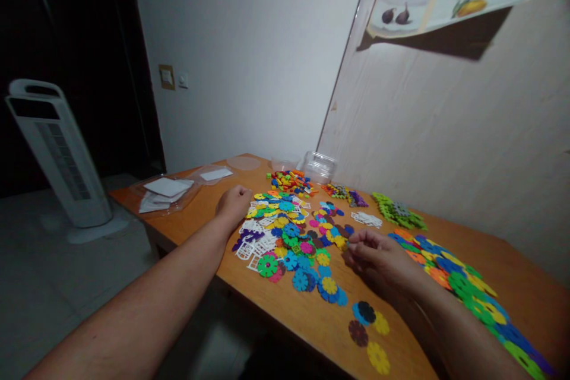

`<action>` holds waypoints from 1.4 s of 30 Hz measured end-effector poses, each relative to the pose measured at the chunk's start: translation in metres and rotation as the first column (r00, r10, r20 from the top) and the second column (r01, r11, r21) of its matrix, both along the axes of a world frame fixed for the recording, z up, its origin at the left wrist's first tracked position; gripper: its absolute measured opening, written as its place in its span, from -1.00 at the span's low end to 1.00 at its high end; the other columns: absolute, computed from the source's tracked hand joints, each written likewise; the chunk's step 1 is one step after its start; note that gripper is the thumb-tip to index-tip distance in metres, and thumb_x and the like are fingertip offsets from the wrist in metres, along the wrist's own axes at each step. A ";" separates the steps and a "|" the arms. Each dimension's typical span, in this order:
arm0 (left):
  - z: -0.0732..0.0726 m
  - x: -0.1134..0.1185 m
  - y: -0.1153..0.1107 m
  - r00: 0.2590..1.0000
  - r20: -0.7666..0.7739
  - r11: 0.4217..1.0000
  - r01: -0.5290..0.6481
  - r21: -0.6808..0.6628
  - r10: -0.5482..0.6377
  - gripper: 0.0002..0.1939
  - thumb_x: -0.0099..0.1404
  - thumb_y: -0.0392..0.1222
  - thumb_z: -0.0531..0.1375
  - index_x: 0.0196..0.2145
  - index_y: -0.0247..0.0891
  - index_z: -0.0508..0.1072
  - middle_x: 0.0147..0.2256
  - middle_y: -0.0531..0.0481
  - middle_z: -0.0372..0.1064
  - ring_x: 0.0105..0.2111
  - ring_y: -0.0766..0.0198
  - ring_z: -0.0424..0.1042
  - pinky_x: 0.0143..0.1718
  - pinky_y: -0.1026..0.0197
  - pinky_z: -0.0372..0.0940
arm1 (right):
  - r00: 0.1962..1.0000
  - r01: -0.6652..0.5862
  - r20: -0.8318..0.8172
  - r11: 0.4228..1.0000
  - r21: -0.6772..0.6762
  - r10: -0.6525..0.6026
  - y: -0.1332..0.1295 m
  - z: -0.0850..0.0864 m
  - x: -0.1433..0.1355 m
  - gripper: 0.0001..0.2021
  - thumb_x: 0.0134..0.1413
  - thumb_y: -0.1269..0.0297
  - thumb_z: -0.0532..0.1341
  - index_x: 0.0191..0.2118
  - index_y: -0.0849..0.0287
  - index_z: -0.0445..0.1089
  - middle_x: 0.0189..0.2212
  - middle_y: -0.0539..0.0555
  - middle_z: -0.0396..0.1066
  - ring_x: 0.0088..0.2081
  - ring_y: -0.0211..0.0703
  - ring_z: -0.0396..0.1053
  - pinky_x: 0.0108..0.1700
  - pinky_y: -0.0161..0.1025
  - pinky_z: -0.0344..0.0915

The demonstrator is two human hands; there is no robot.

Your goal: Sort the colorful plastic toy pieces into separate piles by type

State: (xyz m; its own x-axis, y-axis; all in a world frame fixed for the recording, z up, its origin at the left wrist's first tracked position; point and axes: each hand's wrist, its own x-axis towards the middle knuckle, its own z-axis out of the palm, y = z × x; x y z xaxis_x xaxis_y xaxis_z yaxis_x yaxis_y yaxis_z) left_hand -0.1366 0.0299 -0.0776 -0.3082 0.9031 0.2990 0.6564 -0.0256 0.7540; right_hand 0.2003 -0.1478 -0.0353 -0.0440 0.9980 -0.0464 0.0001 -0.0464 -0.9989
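My left hand [234, 206] is closed at the left side of the piles, beside yellow and green flat pieces [267, 205]; what it holds, if anything, is hidden. Right of the middle pile, my right hand [367, 251] has its thumb and fingers pinched together next to small yellow discs [341, 241]. Anything between those fingertips is too small to make out. Between the hands lie notched plastic discs in blue, green, pink and yellow [291, 230], with white lattice pieces [253, 241] and purple pieces [243, 240] at their left.
Larger colourful discs [458, 279] spread along the table's right. Behind are green pieces [396, 211], small mixed pieces [291, 182] and a clear plastic container [319, 166]. White papers [167, 187] lie at the left. A tower fan [62, 154] stands on the floor.
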 end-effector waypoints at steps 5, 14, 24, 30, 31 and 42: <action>0.002 0.000 -0.002 1.000 -0.008 1.000 -0.002 0.001 0.002 -0.71 0.22 0.04 0.10 -0.44 -0.18 0.47 -0.44 -0.01 0.48 -0.44 0.21 0.38 -0.45 0.22 0.09 | 0.926 -0.243 0.270 0.964 -0.111 0.265 -0.014 -0.007 -0.008 -0.68 0.01 0.05 0.36 -0.29 0.12 0.28 -0.56 -0.11 0.17 -0.56 -0.36 0.08 -0.55 -0.35 0.01; -0.001 -0.001 0.001 1.000 -0.017 1.000 0.000 0.007 0.000 -0.70 0.23 0.05 0.10 -0.41 -0.18 0.50 -0.41 -0.01 0.49 -0.43 0.22 0.38 -0.47 0.22 0.06 | 0.779 -0.316 0.545 0.945 -0.084 0.309 -0.010 -0.007 -0.009 -0.68 0.02 0.12 0.35 -0.43 0.14 0.19 -0.57 -0.11 0.14 -0.52 -0.36 0.07 -0.51 -0.35 -0.02; 0.000 0.000 0.000 1.000 -0.025 1.000 0.006 0.018 -0.005 -0.71 0.22 0.03 0.10 -0.44 -0.19 0.48 -0.42 -0.01 0.49 -0.44 0.22 0.37 -0.48 0.23 0.04 | 0.998 0.066 0.023 0.998 -0.017 -0.066 -0.002 0.008 -0.004 -0.67 -0.11 0.14 0.37 -0.29 0.09 0.23 -0.57 -0.08 0.24 -0.55 -0.30 0.22 -0.52 -0.32 0.10; -0.001 -0.002 0.003 1.000 -0.022 1.000 0.014 0.007 -0.013 -0.72 0.21 0.03 0.10 -0.43 -0.18 0.48 -0.41 -0.02 0.49 -0.43 0.21 0.38 -0.48 0.22 0.06 | 0.802 -0.238 0.491 0.935 -0.261 0.341 -0.032 0.025 0.025 -0.76 -0.05 0.19 0.36 -0.36 0.12 0.28 -0.52 -0.05 0.29 -0.53 -0.32 0.19 -0.54 -0.36 0.08; -0.002 -0.002 0.004 1.000 -0.019 1.000 0.013 0.004 -0.013 -0.72 0.21 0.03 0.10 -0.43 -0.17 0.48 -0.41 -0.01 0.49 -0.43 0.21 0.38 -0.48 0.22 0.07 | 0.743 -0.277 0.542 0.918 -0.284 0.392 -0.035 0.026 0.029 -0.76 -0.06 0.21 0.37 -0.35 0.13 0.30 -0.50 -0.04 0.30 -0.50 -0.31 0.21 -0.52 -0.36 0.10; 0.002 0.001 -0.003 0.999 -0.013 0.999 0.030 0.016 -0.029 -0.73 0.22 0.01 0.09 -0.43 -0.18 0.48 -0.42 -0.02 0.49 -0.44 0.21 0.37 -0.48 0.23 0.05 | 0.764 -0.288 0.479 0.893 -0.345 0.431 -0.030 0.017 0.033 -0.78 -0.04 0.25 0.31 -0.42 0.12 0.22 -0.60 -0.10 0.22 -0.59 -0.37 0.14 -0.58 -0.39 0.02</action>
